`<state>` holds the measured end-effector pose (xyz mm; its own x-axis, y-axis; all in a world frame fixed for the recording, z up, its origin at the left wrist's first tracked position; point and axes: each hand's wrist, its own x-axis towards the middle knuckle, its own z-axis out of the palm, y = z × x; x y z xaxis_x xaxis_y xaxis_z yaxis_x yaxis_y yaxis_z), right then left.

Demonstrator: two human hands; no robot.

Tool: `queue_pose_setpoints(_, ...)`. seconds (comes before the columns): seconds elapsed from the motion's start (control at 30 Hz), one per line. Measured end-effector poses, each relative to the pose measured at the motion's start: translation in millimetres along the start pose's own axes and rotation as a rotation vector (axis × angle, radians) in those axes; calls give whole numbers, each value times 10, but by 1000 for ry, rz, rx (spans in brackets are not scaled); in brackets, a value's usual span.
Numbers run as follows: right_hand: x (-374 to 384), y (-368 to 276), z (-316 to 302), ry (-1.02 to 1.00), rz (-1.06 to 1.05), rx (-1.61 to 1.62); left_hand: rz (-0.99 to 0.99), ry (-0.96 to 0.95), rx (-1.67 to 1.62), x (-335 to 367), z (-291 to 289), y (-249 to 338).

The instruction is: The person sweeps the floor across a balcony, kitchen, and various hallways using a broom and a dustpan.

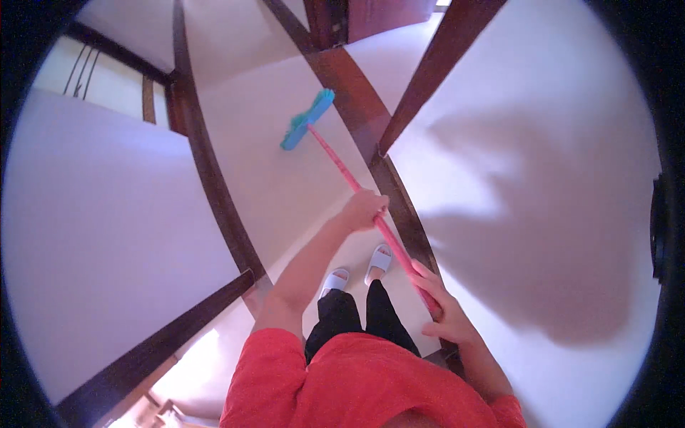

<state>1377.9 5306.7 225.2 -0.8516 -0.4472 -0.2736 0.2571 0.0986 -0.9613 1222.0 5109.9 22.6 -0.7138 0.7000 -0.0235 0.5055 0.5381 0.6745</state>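
Head view. Item: long pink-handled broom (357,187) with a teal bristle head (308,119), head resting on the pale cream floor (271,178) well ahead of both hands. Left hand (362,210) closed around the mid-shaft; right hand (439,308) closed around the upper end, near the red shirt (357,385). Below the left hand: two white slippers (357,271), black trousers. Dark wooden trim (214,178) borders the floor strip; white walls either side. Handling note: bristles kept flat, strokes short, clear of the trim. Containers: none in view.
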Motion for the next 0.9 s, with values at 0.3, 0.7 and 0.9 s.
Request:
queue_pose_setpoints(0.3, 183, -856, -346, -109, -497, -40, -161, 507, -125, -232, -386, 895)
queue_pose_setpoints(0.7, 1556, -1163, 375, -419, -303, -39, -595, 747, -204, -1266, -632, 537)
queue_pose_setpoints(0.9, 2907, -835, 676, -415, -21, 21, -741, 874, -228, -1327, -572, -586)
